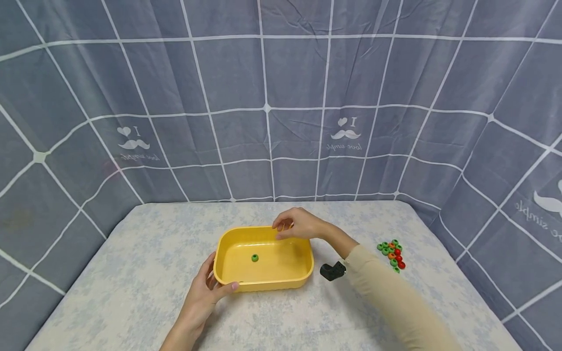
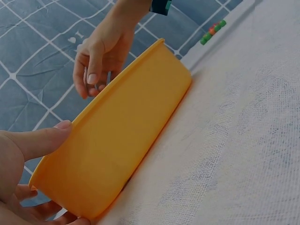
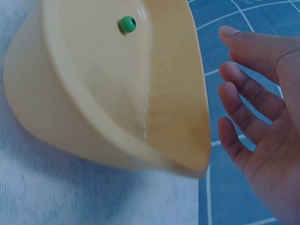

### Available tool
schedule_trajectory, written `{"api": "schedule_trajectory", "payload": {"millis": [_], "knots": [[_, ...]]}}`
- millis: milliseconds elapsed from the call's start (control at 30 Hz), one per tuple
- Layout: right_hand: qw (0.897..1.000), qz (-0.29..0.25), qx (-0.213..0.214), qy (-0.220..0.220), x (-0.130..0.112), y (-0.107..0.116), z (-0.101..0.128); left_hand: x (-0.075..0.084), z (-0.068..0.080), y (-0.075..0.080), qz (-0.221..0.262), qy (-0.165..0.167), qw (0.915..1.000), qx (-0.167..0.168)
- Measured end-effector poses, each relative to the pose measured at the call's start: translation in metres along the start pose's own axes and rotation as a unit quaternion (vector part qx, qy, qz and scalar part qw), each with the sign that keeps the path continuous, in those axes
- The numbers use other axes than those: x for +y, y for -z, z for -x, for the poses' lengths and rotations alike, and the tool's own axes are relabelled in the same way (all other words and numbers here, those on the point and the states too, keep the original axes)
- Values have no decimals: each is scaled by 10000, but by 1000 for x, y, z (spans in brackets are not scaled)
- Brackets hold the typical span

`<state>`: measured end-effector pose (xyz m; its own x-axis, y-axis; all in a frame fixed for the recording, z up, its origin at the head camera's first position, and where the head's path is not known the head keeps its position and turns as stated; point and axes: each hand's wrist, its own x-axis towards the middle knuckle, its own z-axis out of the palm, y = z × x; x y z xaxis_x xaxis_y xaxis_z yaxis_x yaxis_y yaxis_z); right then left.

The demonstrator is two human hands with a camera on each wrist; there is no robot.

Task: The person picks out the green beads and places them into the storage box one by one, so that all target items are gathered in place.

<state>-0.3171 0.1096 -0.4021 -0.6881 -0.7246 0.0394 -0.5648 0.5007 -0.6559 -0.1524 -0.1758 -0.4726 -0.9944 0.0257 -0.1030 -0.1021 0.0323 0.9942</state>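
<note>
A yellow plastic tub (image 1: 272, 285) stands on the table, with one green bead (image 1: 254, 258) on its floor. My left hand (image 1: 203, 298) grips the tub's near left corner, thumb (image 2: 47, 138) over the rim and fingers along the outer wall. Above the tub's far right part hovers my right hand (image 1: 304, 224), its fingers loosely bent. In the right wrist view nothing shows between those fingers (image 3: 255, 96), which are apart from the tub. The same green bead (image 3: 127, 24) shows its hole there.
Several green, red and orange beads (image 1: 392, 255) lie in a loose group on the table's right side. A small black object (image 1: 332, 271) appears between the tub and my right sleeve. Grey-blue checked curtains (image 1: 294, 136) surround the patterned tabletop (image 1: 272, 321).
</note>
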Motion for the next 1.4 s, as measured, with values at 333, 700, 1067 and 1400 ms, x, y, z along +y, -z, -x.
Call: {"api": "schedule_trajectory", "payload": {"millis": [333, 700, 1067, 1400], "knots": [[9998, -97, 192, -50, 13, 11, 18, 0, 1, 2, -31, 43, 10000, 18], [9981, -247, 479, -297, 34, 30, 48, 0, 2, 3, -41, -34, 10000, 18], [9894, -325, 1098, -895, 67, 53, 97, -2, -1, 2, -61, -55, 10000, 38], [9777, -359, 1462, -1462, 91, 71, 138, -2, 0, 1, -118, -13, 9999, 46]]}}
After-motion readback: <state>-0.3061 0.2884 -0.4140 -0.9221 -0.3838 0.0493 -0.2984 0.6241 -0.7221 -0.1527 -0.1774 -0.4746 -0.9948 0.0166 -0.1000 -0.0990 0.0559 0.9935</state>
